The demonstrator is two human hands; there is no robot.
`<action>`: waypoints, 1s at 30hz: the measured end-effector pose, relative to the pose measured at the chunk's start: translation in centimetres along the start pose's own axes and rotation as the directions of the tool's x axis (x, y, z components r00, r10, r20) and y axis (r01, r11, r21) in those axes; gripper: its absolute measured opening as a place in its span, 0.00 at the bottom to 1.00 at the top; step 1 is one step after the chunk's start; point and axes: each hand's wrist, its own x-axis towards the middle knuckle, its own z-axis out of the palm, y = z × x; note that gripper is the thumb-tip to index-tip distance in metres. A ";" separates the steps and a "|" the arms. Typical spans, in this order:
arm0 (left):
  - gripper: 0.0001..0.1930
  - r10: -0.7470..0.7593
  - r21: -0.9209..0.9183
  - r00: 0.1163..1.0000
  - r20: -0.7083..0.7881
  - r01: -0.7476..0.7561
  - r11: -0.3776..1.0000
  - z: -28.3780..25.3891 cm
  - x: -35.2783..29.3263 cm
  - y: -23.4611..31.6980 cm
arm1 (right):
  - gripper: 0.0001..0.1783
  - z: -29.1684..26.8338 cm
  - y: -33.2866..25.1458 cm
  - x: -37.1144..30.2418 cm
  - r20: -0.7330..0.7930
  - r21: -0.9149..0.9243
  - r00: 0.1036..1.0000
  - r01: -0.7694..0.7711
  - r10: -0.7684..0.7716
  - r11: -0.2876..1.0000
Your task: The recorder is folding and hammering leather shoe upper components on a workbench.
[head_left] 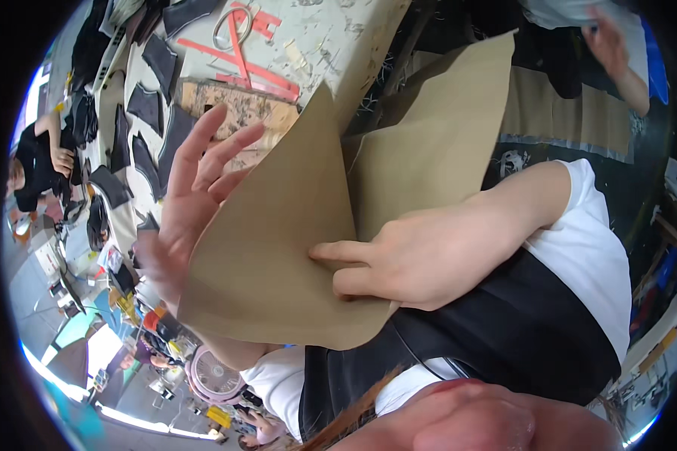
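- Presently, the left hand is rising beyond the left edge of the tan sheet, its fingers pointing upward and its forearm running partly behind the sheet.
- The right hand is reaching leftward across the chest, palm turned down, below a short white sleeve.
- The left fingers are standing loosely spread; whether that hand is touching the sheet's back, I cannot tell.
- The right index finger is stretching onto the sheet's face while the next finger is curling against it; the thumb is hiding, so I cannot tell whether it is pinching.
- The sheet is curving upward in front of the torso, between the hands, with a tan flap spreading behind; whether they are joining is unclear.
- Beyond, the worktable is bearing dark cut pieces, red strips and a scuffed board.
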 end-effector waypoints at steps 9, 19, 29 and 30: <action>0.18 -0.398 0.554 0.917 -0.023 0.343 0.759 -3.2 -7.2 1.5 | 0.19 0.5 -1.4 -1.1 0.061 -0.122 0.996 0.066 -0.059 0.990; 0.41 -0.341 -0.052 0.809 -0.478 0.361 0.931 1.1 -21.6 -4.1 | 0.38 -6.6 17.8 -10.6 -0.375 0.531 0.581 -0.503 0.722 0.681; 0.51 -0.242 -0.263 0.822 -0.516 0.117 0.958 2.5 -24.6 -11.5 | 0.36 2.3 29.6 -13.4 0.197 0.844 0.287 -0.537 0.937 -0.013; 0.51 -0.204 -0.264 0.839 -0.505 0.075 0.962 2.3 -24.8 -11.6 | 0.35 2.1 28.8 -12.8 0.160 0.831 0.269 -0.556 0.950 0.018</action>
